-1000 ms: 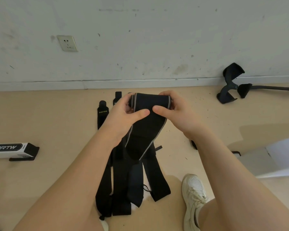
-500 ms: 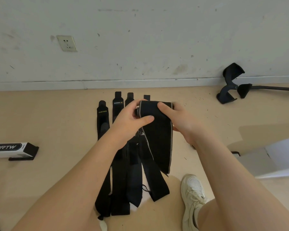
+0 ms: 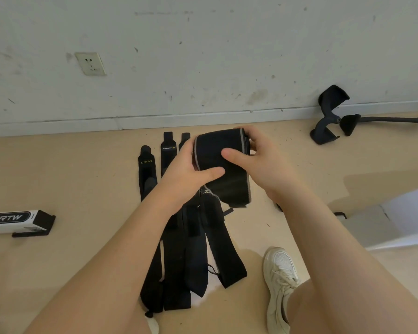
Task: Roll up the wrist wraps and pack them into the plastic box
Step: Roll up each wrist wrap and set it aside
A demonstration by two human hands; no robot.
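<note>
One wrap nearly rolled, several more waiting

One black wrist wrap (image 3: 219,162) is held in the air between both hands, in front of the person and above the floor. Most of it is wound into a thick roll, and a short flat tail hangs below. The left hand (image 3: 186,174) grips the roll from its left end, thumb pressed on the front. The right hand (image 3: 258,162) grips the right end, thumb across the front and fingers curled behind.

The cloth looks soft, light and a little elastic, so I think the roll can spring open if the grip loosens. The best hold seems to be on both ends of the roll, with a thumb keeping the last turn down.

Under the hands, the other wraps (image 3: 191,249) lie flat side by side on the beige floor (image 3: 82,179), unrolled. A white shoe (image 3: 279,273) stands just beside them. Farther left lies a white BRTW box (image 3: 15,221). At the right edge a pale translucent shape (image 3: 384,227) shows; whether it is the plastic box, I cannot tell.
</note>
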